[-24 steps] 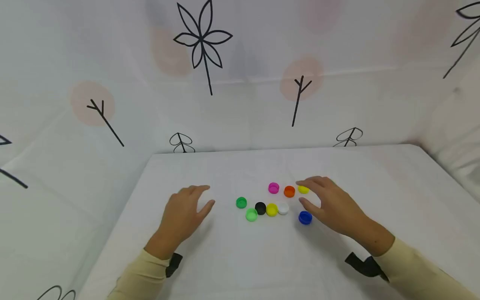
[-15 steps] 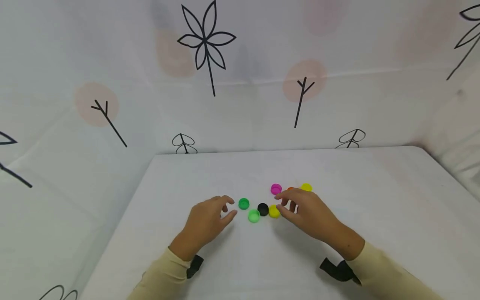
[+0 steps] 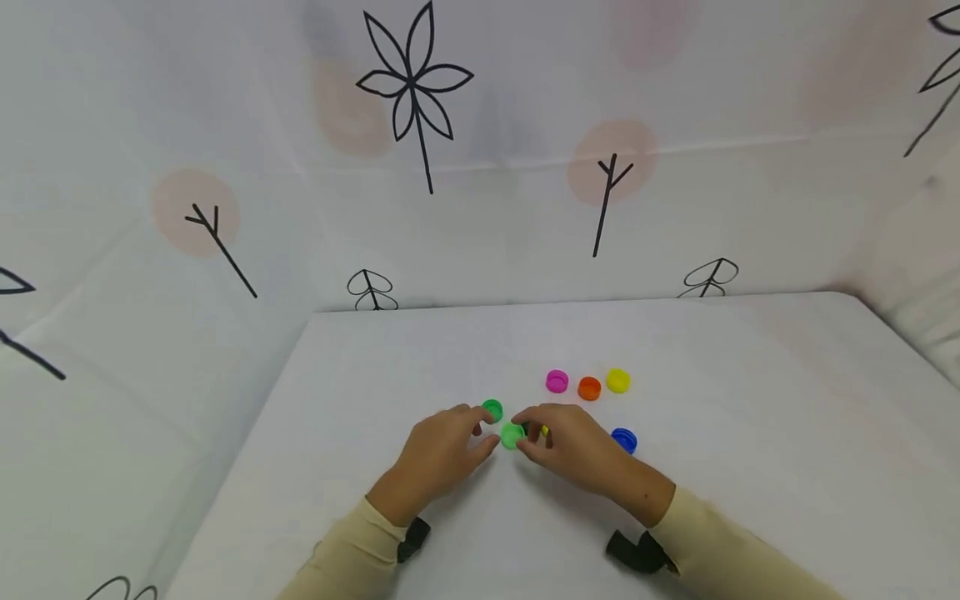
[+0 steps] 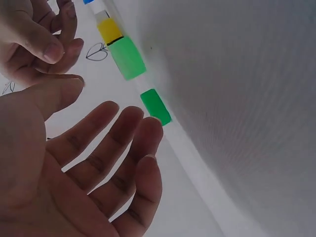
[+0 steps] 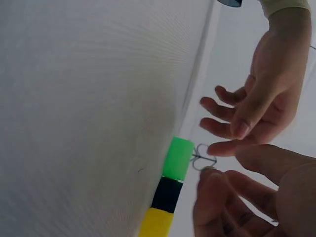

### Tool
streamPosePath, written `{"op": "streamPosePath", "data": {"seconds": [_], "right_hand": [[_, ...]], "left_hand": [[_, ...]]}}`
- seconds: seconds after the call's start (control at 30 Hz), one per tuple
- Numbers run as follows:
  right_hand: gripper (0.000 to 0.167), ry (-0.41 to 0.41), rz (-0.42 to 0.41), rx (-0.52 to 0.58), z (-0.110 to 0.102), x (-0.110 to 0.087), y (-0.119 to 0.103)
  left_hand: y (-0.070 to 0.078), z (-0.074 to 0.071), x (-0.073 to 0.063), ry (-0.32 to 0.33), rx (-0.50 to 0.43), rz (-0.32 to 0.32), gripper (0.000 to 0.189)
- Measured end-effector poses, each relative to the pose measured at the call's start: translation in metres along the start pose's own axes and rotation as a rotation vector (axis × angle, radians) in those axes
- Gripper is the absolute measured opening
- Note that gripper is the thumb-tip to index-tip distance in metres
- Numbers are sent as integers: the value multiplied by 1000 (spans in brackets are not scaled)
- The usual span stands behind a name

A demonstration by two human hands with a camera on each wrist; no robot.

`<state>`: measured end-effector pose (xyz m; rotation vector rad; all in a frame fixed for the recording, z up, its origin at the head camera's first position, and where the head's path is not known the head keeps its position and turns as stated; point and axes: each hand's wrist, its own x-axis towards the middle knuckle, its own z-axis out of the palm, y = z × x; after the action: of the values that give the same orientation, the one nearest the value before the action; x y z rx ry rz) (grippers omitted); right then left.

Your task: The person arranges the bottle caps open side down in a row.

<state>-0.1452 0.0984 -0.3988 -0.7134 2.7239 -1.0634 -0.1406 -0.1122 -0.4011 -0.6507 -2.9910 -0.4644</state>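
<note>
Small plastic bottle caps lie on the white table. My left hand (image 3: pixel 438 457), fingers loosely bent and holding nothing, has its fingertips right at the dark green cap (image 3: pixel 492 408). Opposite it, my right hand (image 3: pixel 577 446) hovers at the light green cap (image 3: pixel 511 437), thumb and fingers parted with nothing between them. That hand mostly covers the black cap (image 5: pixel 167 194) and the near yellow cap (image 5: pixel 157 223) in the head view. In the left wrist view, a row of caps runs past my left fingers (image 4: pixel 148 136).
Farther back sit a magenta cap (image 3: pixel 557 382), an orange cap (image 3: pixel 589 388) and another yellow cap (image 3: pixel 618 381). A blue cap (image 3: pixel 624 440) lies beside my right wrist. White cloth (image 3: pixel 495 233) with plant drawings hangs behind the table (image 3: pixel 750 375).
My right hand has moved left, from above the blue cap to the light green one. My left hand has come right, up to the green caps. The caps lie as before.
</note>
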Motion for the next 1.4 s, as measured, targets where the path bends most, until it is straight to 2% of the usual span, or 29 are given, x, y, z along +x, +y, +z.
{"op": "streamPosePath", "data": {"seconds": [0.1, 0.3, 0.4, 0.53, 0.63, 0.83, 1.07, 1.4], "right_hand": [[33, -20, 31, 17, 4, -1, 2], [44, -108, 70, 73, 15, -4, 5], [49, -141, 76, 85, 19, -5, 7], [54, -167, 78, 87, 21, -5, 10], [54, -165, 73, 70, 20, -3, 12], [54, -126, 43, 46, 17, 2, 16], [49, -119, 11, 54, 16, 5, 19], [41, -111, 0, 45, 14, 5, 17]], "left_hand": [[2, 4, -3, -38, -1, -2, 30], [2, 9, -14, -124, -4, -31, 41], [0, 10, -17, -139, -29, -32, 43], [-3, 13, -16, -139, -30, 10, 45], [-4, 14, -13, -139, -23, 42, 45], [-7, 11, -6, -146, -55, 46, 44], [-12, 12, -4, -150, -105, 70, 40], [-14, 14, -2, -153, -89, 72, 37]]}}
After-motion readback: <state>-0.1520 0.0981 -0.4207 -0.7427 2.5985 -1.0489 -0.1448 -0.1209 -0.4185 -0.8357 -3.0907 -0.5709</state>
